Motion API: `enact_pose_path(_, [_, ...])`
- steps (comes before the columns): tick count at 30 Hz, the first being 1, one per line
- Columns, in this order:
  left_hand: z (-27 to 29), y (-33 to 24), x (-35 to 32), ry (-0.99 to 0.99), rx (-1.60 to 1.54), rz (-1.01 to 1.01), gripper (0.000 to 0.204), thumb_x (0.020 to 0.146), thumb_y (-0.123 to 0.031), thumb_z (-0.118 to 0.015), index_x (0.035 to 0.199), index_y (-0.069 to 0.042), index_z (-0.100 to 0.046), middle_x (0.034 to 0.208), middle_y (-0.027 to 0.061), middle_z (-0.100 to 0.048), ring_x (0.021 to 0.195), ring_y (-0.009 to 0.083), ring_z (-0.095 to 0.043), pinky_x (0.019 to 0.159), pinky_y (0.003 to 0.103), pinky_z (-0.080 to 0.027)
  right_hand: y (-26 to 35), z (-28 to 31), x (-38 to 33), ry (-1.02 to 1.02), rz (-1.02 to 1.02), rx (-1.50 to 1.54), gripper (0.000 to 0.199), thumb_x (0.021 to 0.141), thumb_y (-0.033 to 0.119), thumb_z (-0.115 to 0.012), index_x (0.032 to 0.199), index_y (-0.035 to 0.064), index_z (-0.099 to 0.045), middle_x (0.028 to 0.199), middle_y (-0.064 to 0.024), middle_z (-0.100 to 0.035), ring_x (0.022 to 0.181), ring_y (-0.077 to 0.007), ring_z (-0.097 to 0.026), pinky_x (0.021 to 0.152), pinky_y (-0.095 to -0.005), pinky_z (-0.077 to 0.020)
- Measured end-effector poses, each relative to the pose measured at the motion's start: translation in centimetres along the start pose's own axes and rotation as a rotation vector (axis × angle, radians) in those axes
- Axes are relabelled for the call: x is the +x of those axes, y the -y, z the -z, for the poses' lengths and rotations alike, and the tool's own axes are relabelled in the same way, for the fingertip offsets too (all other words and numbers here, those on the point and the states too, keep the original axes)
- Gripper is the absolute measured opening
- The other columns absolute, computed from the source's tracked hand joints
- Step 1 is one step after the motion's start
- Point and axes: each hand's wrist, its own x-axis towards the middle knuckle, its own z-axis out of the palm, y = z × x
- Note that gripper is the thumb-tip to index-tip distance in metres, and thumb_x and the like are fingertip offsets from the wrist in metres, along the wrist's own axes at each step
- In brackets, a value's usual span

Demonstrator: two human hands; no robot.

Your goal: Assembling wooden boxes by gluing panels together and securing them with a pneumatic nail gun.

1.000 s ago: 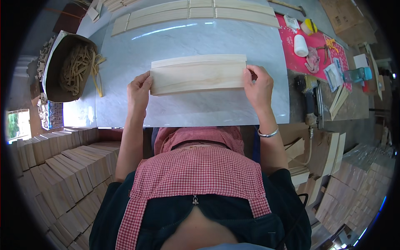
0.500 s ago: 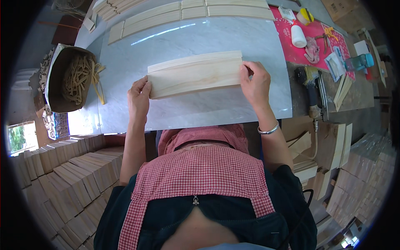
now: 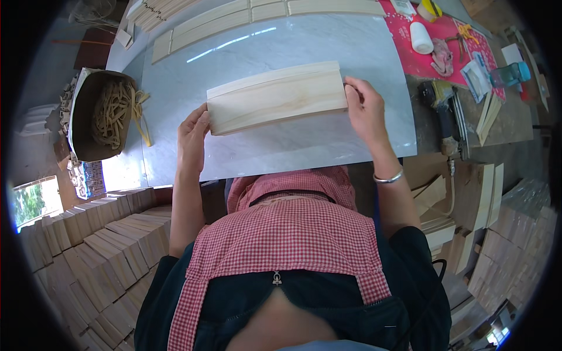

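Note:
A pale wooden board (image 3: 278, 102) lies crosswise in front of me over the grey marbled tabletop. A second strip of wood (image 3: 275, 79) shows along its far edge, so it looks like more than one piece together. My left hand (image 3: 192, 137) is closed on the left end, thumb on the near side of the corner. At the right end my right hand (image 3: 366, 111) has its thumb and curled fingers against the board's edge; a silver bangle is on that wrist. The undersides of the boards are hidden.
Several grooved boards (image 3: 216, 26) lie along the table's far side. At left stands an open box (image 3: 76, 117) of tan bands. On the right, a red cloth (image 3: 404, 47) bears a white spool (image 3: 420, 38) and small tools. Stacked wood blocks (image 3: 111, 251) fill the lower left.
The view has shifted and turned slightly. The board's right end sits a little higher and farther right, and my right hand has moved right with it. Both hands stay at the ends.

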Motion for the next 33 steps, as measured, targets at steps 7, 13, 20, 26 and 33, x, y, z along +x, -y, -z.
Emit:
enact_pose_path(7, [2.6,0.4,-1.8,0.08,0.408,-0.142,0.035,0.088,-0.003,-0.07,0.122,0.005,-0.068,0.117,0.0137,-0.068,0.102,0.0229,-0.063,0.097,0.033,-0.049,1.2,2.9,-2.5,0.071,0.102,-0.206,0.007,0.083,0.003,-0.07,0.089,0.0037,-0.066,0.081,-0.0051,-0.064,0.064,-0.0199,-0.055,0.065,-0.0335,-0.0467])
enact_pose_path(13, [2.1,-0.1,-2.0,0.064,0.841,-0.254,0.031,0.081,-0.005,-0.079,0.111,0.003,-0.073,0.107,0.0119,-0.072,0.093,0.0224,-0.066,0.088,0.034,-0.052,1.5,2.6,-2.5,0.113,0.22,-0.425,0.007,0.082,0.006,-0.073,0.082,0.0073,-0.066,0.074,-0.0018,-0.061,0.063,-0.0196,-0.054,0.064,-0.0329,-0.0431])
enact_pose_path(20, [2.5,-0.4,-1.3,0.109,0.92,-0.376,0.023,0.079,-0.005,-0.082,0.099,0.003,-0.076,0.1,0.0115,-0.073,0.085,0.0225,-0.067,0.079,0.033,-0.053,1.3,2.8,-1.8,0.139,0.349,-0.525,0.015,0.081,0.007,-0.074,0.073,0.0075,-0.061,0.068,-0.0019,-0.055,0.061,-0.0205,-0.053,0.064,-0.0323,-0.0421])
enact_pose_path(26, [2.6,-0.4,-1.3,0.114,0.933,-0.414,0.026,0.078,-0.005,-0.082,0.102,0.004,-0.075,0.103,0.0125,-0.073,0.084,0.0233,-0.068,0.077,0.032,-0.053,1.3,3.0,-1.6,0.149,0.337,-0.523,0.007,0.079,0.004,-0.075,0.081,0.0051,-0.068,0.07,-0.0018,-0.059,0.06,-0.0206,-0.052,0.066,-0.0314,-0.0434])
enact_pose_path(33, [1.6,-1.8,-1.5,0.091,1.077,-0.417,0.029,0.079,-0.007,-0.083,0.105,0.002,-0.076,0.105,0.013,-0.074,0.086,0.0243,-0.068,0.075,0.033,-0.054,1.2,3.2,-1.3,0.198,0.309,-0.517,0.007,0.08,0.003,-0.074,0.079,0.0054,-0.067,0.069,-0.0017,-0.057,0.06,-0.0205,-0.051,0.066,-0.0312,-0.0436])
